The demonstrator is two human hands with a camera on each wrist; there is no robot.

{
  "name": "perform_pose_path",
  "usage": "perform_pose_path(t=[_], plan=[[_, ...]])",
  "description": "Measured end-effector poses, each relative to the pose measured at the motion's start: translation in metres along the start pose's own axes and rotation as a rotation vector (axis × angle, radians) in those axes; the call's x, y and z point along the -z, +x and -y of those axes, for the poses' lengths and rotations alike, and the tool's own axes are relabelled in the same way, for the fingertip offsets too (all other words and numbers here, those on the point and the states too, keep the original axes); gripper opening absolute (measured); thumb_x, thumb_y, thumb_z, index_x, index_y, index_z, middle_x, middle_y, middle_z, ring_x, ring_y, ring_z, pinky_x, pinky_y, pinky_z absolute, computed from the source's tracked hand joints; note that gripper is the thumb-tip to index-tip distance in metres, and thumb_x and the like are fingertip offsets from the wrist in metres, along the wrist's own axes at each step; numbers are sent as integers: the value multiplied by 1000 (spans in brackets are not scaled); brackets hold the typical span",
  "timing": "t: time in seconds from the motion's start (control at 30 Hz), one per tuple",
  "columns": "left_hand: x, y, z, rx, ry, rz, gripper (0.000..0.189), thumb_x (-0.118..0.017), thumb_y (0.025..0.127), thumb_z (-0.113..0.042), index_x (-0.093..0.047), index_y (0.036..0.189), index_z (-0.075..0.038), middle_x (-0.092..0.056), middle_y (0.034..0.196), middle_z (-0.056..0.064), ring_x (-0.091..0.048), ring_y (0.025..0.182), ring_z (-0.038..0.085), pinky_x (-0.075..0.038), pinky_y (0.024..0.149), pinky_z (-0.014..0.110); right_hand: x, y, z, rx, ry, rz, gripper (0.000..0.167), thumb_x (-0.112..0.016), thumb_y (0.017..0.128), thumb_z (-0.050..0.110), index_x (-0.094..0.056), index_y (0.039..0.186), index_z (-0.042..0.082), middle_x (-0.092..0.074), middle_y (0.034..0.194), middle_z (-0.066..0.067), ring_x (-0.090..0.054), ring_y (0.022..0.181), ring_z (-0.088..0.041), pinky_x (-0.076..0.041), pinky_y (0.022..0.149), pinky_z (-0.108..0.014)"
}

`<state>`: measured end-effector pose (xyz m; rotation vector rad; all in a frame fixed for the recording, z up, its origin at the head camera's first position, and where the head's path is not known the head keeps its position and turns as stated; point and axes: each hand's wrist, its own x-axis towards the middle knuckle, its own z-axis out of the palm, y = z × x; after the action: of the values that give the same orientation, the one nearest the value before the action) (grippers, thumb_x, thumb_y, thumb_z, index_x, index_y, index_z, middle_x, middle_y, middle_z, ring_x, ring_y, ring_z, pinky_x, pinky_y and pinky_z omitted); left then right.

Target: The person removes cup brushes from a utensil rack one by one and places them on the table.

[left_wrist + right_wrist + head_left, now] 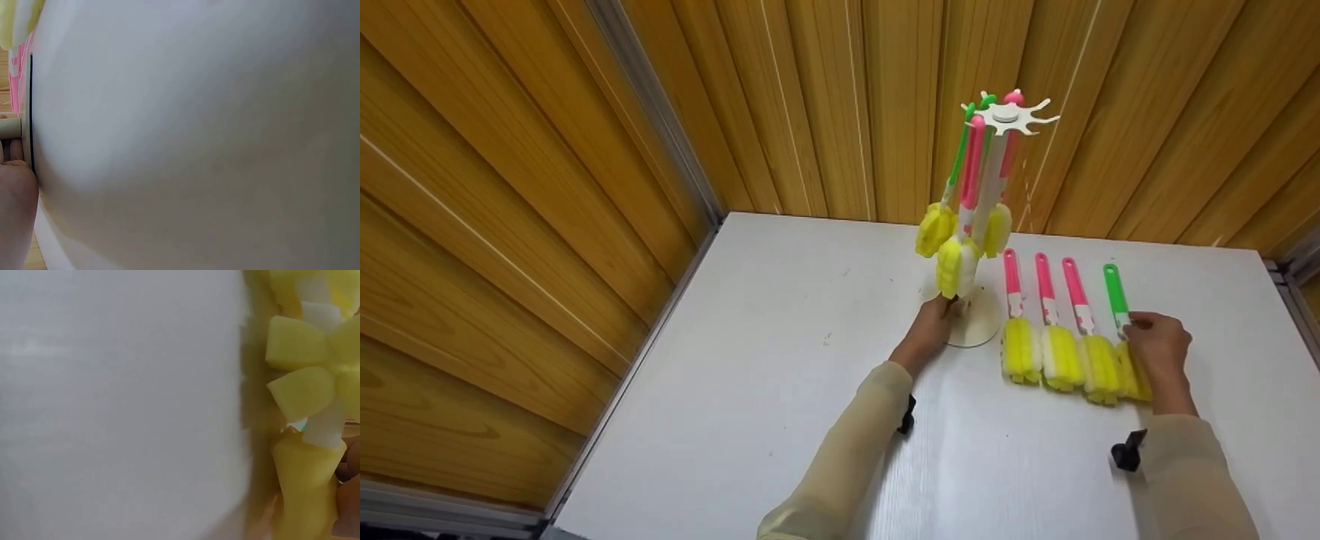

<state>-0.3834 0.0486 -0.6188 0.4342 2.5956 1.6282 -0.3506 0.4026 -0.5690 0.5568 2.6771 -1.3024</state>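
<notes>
A white stand (1006, 117) with a pronged top and a round base (981, 328) carries several hanging sponge brushes, among them a pink-handled one (971, 169) in front. My left hand (928, 334) holds the stand low down; the left wrist view shows its fingers around the pole (10, 128) just above the base. To the right, three pink-handled sponge brushes (1063, 360) lie in a row on the table. Beside them lies a green-handled sponge brush (1116, 292). My right hand (1159, 343) pinches it where handle meets sponge, partly covering the yellow head.
The white table (735, 360) runs up to ribbed wooden panels (825, 105) at the back and on the left. A metal rail (656, 304) follows its left edge. Several slots in the stand's top hold no brush.
</notes>
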Motion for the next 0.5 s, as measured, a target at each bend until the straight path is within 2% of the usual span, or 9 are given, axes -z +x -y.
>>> perform_pose_path(t=[0.2,0.27,0.37,0.5], plan=[[-1,0,3,-9,-9,2,31,-43,110,-31,-54,136,-19,-62,129,-9,-54,118,0,-43,105,24,0,-3,-2,80,-48,-33,46,-48,106,15,-48,143,-12,-51,139,-35,-51,119,-40,-47,90,-39],[-1,0,4,-7,-10,1,30,-43,110,-31,-54,135,-19,-62,126,-9,-54,116,0,-44,104,24,0,-3,-3,78,-51,-27,46,-48,106,15,-47,143,-12,-51,139,-35,-51,120,-40,-46,89,-38],[-1,0,4,-6,-10,0,29,-43,110,-29,-55,133,-17,-63,122,-7,-54,111,1,-44,102,25,0,-4,-2,65,-44,-19,47,-47,106,16,-46,145,-11,-51,140,-35,-50,121,-40,-47,92,-42],[-1,1,3,-11,1,-7,27,-44,110,-26,-56,131,-16,-63,119,-6,-54,109,3,-45,100,25,1,-3,0,32,-35,9,48,-45,107,17,-42,148,-9,-47,144,-34,-47,125,-41,-44,105,-51]])
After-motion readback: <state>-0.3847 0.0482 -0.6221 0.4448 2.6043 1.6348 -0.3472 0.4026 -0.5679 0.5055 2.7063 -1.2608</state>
